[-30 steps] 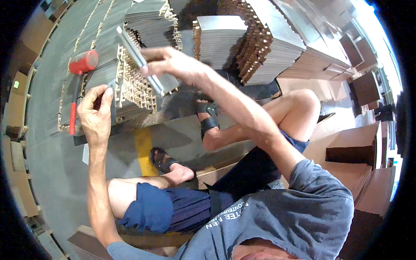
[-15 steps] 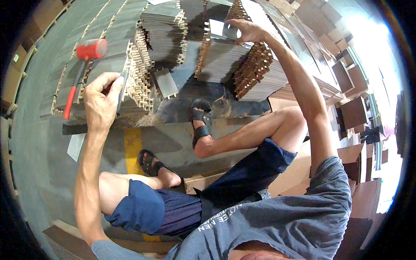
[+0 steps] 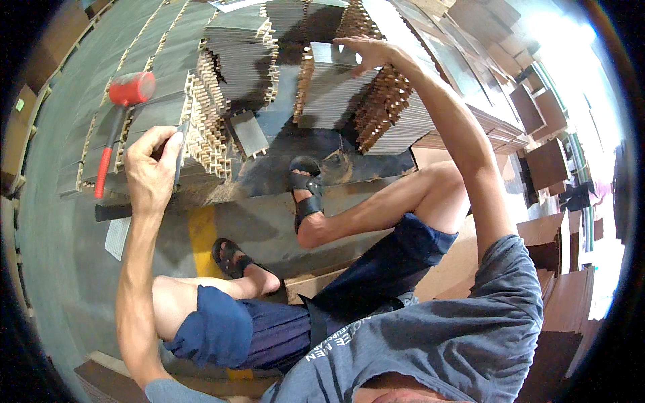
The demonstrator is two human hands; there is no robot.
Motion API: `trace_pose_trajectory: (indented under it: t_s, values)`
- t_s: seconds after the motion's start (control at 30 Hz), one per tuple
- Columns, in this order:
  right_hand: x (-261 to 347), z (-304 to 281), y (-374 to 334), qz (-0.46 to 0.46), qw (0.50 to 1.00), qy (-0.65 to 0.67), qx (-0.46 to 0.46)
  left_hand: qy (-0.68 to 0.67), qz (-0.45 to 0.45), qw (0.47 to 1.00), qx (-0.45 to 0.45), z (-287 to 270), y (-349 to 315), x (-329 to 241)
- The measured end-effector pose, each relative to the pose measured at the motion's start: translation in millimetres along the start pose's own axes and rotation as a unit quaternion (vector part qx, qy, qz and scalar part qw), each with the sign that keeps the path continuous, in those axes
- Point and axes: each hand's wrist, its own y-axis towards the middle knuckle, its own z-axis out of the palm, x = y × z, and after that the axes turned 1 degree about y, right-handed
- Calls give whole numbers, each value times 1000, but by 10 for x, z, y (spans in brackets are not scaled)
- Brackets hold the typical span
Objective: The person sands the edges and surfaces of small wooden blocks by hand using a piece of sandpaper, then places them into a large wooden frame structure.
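Pinching a thin panel (image 3: pixel 179 160), the left hand (image 3: pixel 149 166) is curled

1 thin, flat grey panel (image 3: pixel 181 158) is partly hidden by the bare left hand (image 3: pixel 150 171). The bare right hand (image 3: pixel 381 54) covers the far right corner of 1 grey rectangular panel stack (image 3: pixel 336 101); contact is unclear. The picture's top edge cuts 1 white flat sheet (image 3: pixel 235 5).

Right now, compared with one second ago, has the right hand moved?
Yes, rightward: the right hand is now much farther from the red mallet head and near a grey panel stack.
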Motion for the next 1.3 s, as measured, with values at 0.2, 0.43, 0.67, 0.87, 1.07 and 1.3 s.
trace_pose_trajectory:
  t_s: [0.2, 0.43, 0.67, 0.87, 1.07, 1.3]
  values:
    - [-69, 26, 26, -9, 1000, -22, -2, 11, -16, 1000, 22, -25, -4, -17]
    - [134, 2, -14, 65, 988, -136, -22, 19, 12, 1000, -13, -28, -16, 11]
    - [1512, 28, 18, -99, 987, -41, -117, 11, 5, 1000, 12, -15, 39, 19]
    - [2355, 1031, 660, -202, 977, 30, 68, 13, -6, 1000, 13, -26, 13, -50]
    - [2381, 2096, 1109, 86, 974, 208, -17, 41, -16, 999, 12, -62, -76, -150]
    - [2457, 2541, 1282, 181, 966, 180, -31, 53, -31, 998, 13, -183, -121, 46]
